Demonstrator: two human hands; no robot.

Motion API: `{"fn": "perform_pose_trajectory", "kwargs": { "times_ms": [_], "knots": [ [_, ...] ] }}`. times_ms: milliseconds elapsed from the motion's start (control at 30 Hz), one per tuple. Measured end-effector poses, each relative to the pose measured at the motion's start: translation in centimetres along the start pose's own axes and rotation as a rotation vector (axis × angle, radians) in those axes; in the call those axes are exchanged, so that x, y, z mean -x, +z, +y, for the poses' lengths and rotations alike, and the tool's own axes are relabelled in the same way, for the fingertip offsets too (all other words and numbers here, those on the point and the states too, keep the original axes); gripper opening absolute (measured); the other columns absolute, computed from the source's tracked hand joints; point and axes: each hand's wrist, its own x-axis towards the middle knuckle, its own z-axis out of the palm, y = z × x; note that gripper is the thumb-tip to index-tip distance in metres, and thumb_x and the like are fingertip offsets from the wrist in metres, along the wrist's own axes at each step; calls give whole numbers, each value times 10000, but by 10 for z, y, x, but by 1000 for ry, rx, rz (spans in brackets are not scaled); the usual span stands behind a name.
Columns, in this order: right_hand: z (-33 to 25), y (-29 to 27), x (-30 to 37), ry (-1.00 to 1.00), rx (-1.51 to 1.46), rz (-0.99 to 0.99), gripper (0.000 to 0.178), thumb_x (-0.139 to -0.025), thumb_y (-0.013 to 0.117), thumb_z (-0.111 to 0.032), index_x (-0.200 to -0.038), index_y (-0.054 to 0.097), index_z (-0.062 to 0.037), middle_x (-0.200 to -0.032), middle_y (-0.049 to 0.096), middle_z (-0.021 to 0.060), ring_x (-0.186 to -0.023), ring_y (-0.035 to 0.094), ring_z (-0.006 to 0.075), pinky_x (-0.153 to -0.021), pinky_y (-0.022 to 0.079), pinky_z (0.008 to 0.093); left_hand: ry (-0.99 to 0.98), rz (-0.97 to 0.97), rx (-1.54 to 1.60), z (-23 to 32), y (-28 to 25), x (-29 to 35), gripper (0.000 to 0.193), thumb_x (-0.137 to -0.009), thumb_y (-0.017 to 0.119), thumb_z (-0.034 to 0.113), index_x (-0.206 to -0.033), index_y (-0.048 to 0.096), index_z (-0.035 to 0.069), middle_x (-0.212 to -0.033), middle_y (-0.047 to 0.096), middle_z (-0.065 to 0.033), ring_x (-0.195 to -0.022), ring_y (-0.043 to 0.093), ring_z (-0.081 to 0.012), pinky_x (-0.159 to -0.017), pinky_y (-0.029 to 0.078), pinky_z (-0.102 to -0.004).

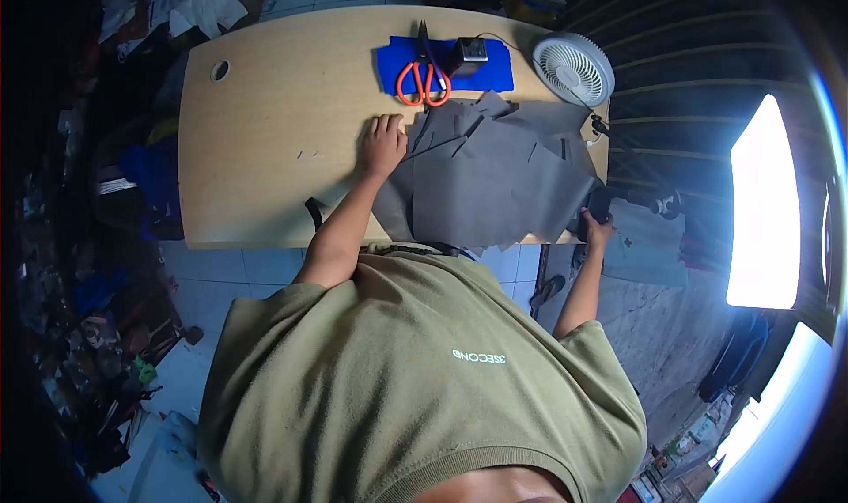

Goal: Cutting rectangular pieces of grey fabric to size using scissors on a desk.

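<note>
Sheets (503,181) beside my loosely spread left hand (385,146) seem mid-arranging — my right hand (600,231), I can't tell; squaring seems next.

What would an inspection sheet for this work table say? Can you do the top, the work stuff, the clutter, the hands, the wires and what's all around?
Surface: tan tabletop, round hole near its far left corner.
Job's things: overlapping grey sheets, covering much of the right side.
Clutter: blue cloth under orange-handled scissors and a dark box; round fan at far right.
Left hand: palm down beside the sheets' left edge.
Right hand: at a dark object by the right edge; grip unclear.
Cables: thin cord from the box toward the fan; its end is unclear.
Surroundings: tiled floor; bright panel at right.
</note>
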Motion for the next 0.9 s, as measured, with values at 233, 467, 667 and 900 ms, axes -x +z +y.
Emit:
{"fn": "perform_pose_trajectory", "kwargs": {
  "times_ms": [233, 467, 667, 900],
  "knots": [
    [-6, -3, 5, 40, 2, 26, 1017, -580, 905, -369, -1380, 435, 48, -1351, 383, 275, -1213, 481, 382, -1027, 417, 408, 20, -9, 2, 1, -1, -3, 295, -806, 580, 131, -1098, 596, 88, -998, 581, -108, -950, 563, -317, -818, 493, -427],
    [-5, -2, 11, 6, 95, 69, 987, -625, 875, -401, -1403, 424, 6, -1389, 362, 274, -1259, 438, 412, -1025, 401, 466, 18, -23, 153, -3, -1, -7, 267, -834, 524, 78, -1087, 610, 73, -1017, 612, -134, -962, 569, -344, -851, 472, -448],
    [-45, 3, 63, -121, 266, 315, 764, -796, 715, -512, -1338, 510, -16, -1340, 477, 225, -1216, 479, 418, -974, 419, 503, -120, -258, 419, 0, -22, -12, 207, -935, 531, 181, -1077, 608, 52, -1005, 627, -160, -959, 572, -370, -878, 458, -433],
    [-85, 46, 128, -27, 346, 235, 698, -810, 696, -529, -1262, 579, -11, -1209, 587, 192, -1114, 543, 403, -933, 436, 515, 35, -524, 78, 50, -38, 25, 724, -796, 725, 469, -1368, 455, 115, -1285, 425, -176, -1183, 433, -377, -969, 403, -531]
  ]
}}
